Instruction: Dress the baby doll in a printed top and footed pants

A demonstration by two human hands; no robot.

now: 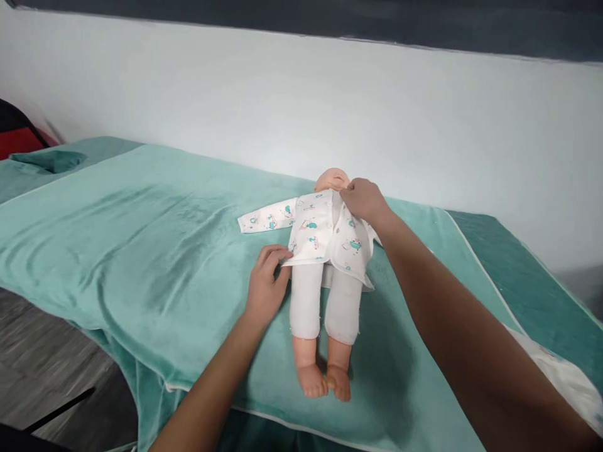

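A baby doll [311, 378] lies on its back, feet toward me, on a green cloth. It wears a white baby shirt [308, 229] with teal animal prints; the front is unfastened, one panel lapping near the middle. White fabric covers the upper legs. My left hand [268, 282] pinches the shirt's lower hem at the left side. Up by the neck, my right hand [365, 199] has closed on the collar edge of the right front panel. That hand hides part of the doll's head and shoulder. One sleeve stretches out flat to the left.
The green cloth [141, 251] drapes over a bed or table against a white wall [282, 100]. White printed fabric [560, 373] lies at the right edge. A red and black item [19, 135] stands far left. Grey floor [47, 339] shows at lower left.
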